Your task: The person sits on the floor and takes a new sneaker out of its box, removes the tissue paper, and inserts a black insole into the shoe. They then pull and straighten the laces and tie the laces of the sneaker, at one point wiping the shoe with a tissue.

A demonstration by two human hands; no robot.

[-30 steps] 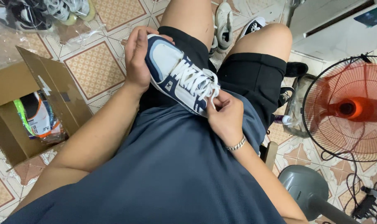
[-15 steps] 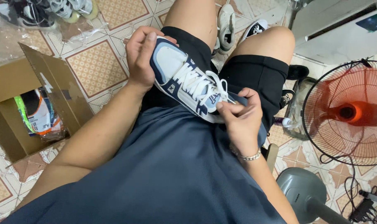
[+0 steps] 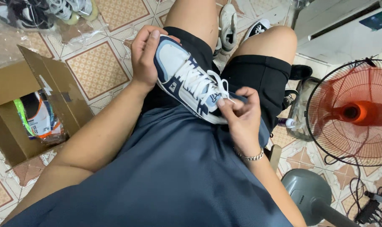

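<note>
A white, light-blue and navy sneaker (image 3: 187, 80) rests on my lap, toe pointing away from me. My left hand (image 3: 145, 56) wraps around its toe end and grips it. My right hand (image 3: 240, 113) sits at the tongue end, thumb and fingers pinching the white laces (image 3: 218, 90) near the top eyelets. A silver bracelet (image 3: 250, 156) circles my right wrist. I sit in black shorts and a blue shirt, knees apart.
An open cardboard box (image 3: 14, 109) with a bright multicoloured shoe (image 3: 37, 115) lies at left. More sneakers (image 3: 44, 10) sit at top left and between my knees (image 3: 229, 23). A standing fan (image 3: 353, 111) with a grey base (image 3: 304, 195) is at right.
My right hand has shifted along the upper laces and now pinches them at the tongue. The sneaker has tilted slightly; my left hand keeps its grip on the toe.
</note>
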